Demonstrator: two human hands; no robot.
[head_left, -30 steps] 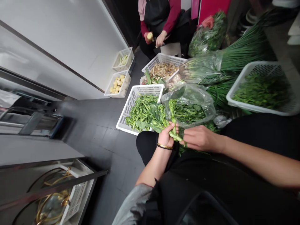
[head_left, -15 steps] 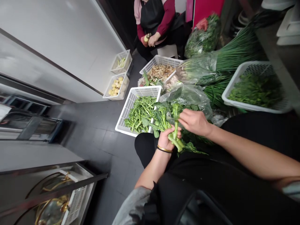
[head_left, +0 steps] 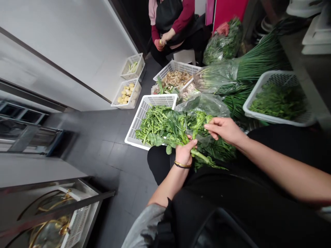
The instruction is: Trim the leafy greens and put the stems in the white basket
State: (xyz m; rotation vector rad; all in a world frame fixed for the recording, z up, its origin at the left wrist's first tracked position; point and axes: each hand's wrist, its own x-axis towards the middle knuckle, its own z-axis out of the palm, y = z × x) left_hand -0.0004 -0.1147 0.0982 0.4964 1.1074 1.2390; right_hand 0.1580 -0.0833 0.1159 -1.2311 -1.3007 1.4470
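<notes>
My left hand (head_left: 184, 152), with a gold bracelet at the wrist, is closed round the stems of a bunch of leafy greens (head_left: 172, 129) held over my lap. My right hand (head_left: 223, 128) pinches a green stalk (head_left: 199, 120) at the top of that bunch, in front of a clear plastic bag of greens (head_left: 207, 105). Just beyond my hands a white plastic basket (head_left: 141, 114) on the floor holds more cut greens.
Another white basket of greens (head_left: 278, 119) sits at right, beside long bagged chives (head_left: 248, 67). Further off are a basket of peelings (head_left: 178, 66), small baskets (head_left: 127, 94) by the steel wall, and a seated person (head_left: 176, 24) working with both hands. A steel rack (head_left: 64, 206) stands lower left.
My right hand moved up from the stem ends to the top of the bunch and now pinches a stalk. My left hand kept its grip, the bunch tilting left.
</notes>
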